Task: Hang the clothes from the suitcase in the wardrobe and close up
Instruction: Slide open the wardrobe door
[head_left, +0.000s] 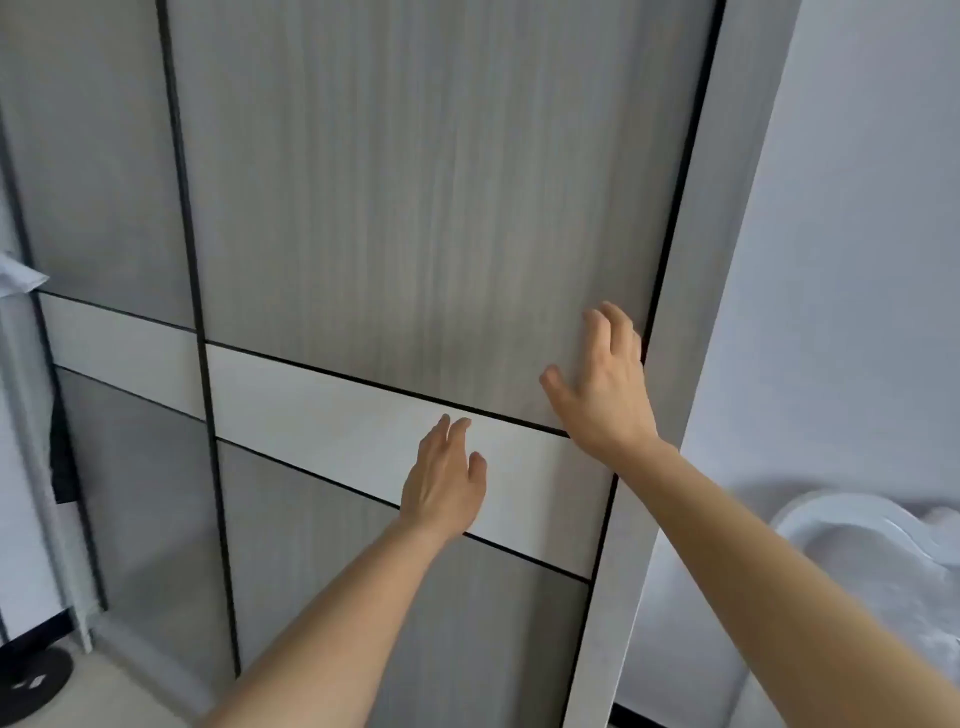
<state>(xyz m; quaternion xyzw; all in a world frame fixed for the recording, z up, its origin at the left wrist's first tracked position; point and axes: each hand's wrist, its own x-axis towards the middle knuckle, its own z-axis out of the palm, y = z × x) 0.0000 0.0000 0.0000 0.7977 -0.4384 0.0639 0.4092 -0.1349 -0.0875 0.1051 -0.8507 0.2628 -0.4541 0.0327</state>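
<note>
**Both grips flat on the wardrobe door**

The left grip (444, 480) lies open, its fingers straight and close together. Its palm is against the white band (311, 400) that crosses the wardrobe door (415, 182). The right grip (602, 384) is up and to the right of it, fingers fanned (its thumb stretched out to the left). It presses on the wood-grain panel just above the band. Its fingertips reach the door's black right edge, where the door meets the pale side frame (696, 260). Neither grip pinches anything. Far to the left of the left grip, past a second door (104, 156), a dark garment (65, 457) shows in a narrow gap, with a pale bit of cloth (21, 278) above it. Right of the right grip, beyond the frame, is a wall (857, 208).
</note>
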